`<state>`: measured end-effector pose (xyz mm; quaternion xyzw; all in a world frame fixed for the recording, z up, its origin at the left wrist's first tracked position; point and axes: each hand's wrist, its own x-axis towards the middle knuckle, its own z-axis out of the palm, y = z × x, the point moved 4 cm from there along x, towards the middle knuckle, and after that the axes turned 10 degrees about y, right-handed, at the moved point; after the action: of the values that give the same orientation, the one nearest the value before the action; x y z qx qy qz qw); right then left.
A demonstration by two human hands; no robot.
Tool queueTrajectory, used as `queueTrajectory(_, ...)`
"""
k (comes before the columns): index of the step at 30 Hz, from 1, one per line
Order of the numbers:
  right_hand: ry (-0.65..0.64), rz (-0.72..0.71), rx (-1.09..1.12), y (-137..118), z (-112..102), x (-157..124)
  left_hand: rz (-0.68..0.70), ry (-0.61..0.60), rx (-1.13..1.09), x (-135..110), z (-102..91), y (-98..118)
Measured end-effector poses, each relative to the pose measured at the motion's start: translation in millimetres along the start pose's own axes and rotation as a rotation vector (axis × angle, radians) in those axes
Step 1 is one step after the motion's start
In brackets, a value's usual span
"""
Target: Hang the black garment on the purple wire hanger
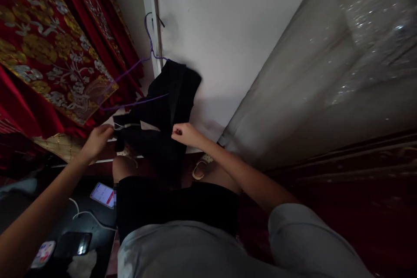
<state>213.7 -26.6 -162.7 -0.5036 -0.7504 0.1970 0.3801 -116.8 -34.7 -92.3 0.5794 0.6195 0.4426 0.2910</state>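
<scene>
A black garment point(177, 91) hangs by one side from a purple wire hanger point(151, 47), whose other arm is bare. My right hand point(184, 134) is closed, fingers pinched on the front of the black cloth. My left hand point(99, 139) is closed at the garment's left edge, fingertips together beside a thin white strip point(121, 126). A pale patch point(150, 126) shows within the dark cloth between my hands. The garment's lower part blends into shadow, so its exact kind is hard to make out.
Red embroidered cloth point(42, 43) hangs at the left. A white panel point(228, 21) stands behind the garment, with grey plastic-wrapped material point(309, 61) on the right. On a dark surface at lower left lie a lit phone point(103, 195), a white cable point(93, 217) and a dark phone-like object point(73, 244).
</scene>
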Motion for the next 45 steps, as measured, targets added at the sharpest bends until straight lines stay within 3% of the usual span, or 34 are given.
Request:
queueTrajectory(2, -0.025, 0.005, -0.075, -3, 2, 0, 0.065, -0.1, 0.139, -8, 8.4, -4)
queueTrajectory(4, -0.067, 0.03, -0.072, -7, 6, -1, 0.051, -0.148, 0.044, -14, 20.8, 2)
queueTrajectory(6, -0.163, 0.036, 0.068, -15, 15, -4, 0.02, -0.164, -0.146, -22, 36.9, 15)
queueTrajectory(9, -0.301, -0.074, 0.389, -38, 31, -12, 0.064, -0.234, -0.272, -42, 66.3, 42)
queueTrajectory(12, -0.232, -0.107, 0.542, -59, 38, -16, 0.252, -0.275, -0.236, -64, 86.4, 69)
queueTrajectory(15, -0.122, -0.01, 0.53, -69, 29, -12, 0.492, -0.158, -0.128, -73, 86.1, 85)
queueTrajectory(17, -0.101, -0.032, 0.475, -75, 11, -4, 0.535, -0.193, -0.109, -72, 84.9, 80)
queueTrajectory(20, -0.086, -0.268, 0.398, -87, -24, 16, 0.429, -0.511, -0.059, -70, 93.3, 49)
queueTrajectory(22, 0.049, -0.383, 0.383, -85, -44, 38, 0.377, -0.669, 0.101, -70, 98.3, 20)
queueTrajectory(23, 0.156, -0.378, 0.383, -79, -51, 50, 0.381, -0.688, 0.193, -68, 98.5, 8)
queueTrajectory(26, 0.375, -0.157, 0.326, -46, -50, 80, 0.46, -0.585, 0.394, -57, 88.2, -14)
queueTrajectory(29, 0.363, 0.06, 0.214, -18, -39, 89, 0.514, -0.434, 0.52, -37, 64.2, -15)
queueTrajectory(33, 0.399, 0.091, 0.112, -12, -54, 82, 0.504, -0.306, 0.598, -5, 26.1, 0)
queueTrajectory(36, 0.424, 0.053, 0.054, -18, -72, 79, 0.49, -0.179, 0.515, 13, 8.6, 17)
queueTrajectory(41, 0.371, 0.081, 0.144, -21, -77, 77, 0.456, 0.075, 0.168, 33, 16.8, 47)
queueTrajectory(45, 0.337, 0.073, 0.224, -24, -73, 71, 0.457, 0.181, 0.089, 53, 30.1, 65)
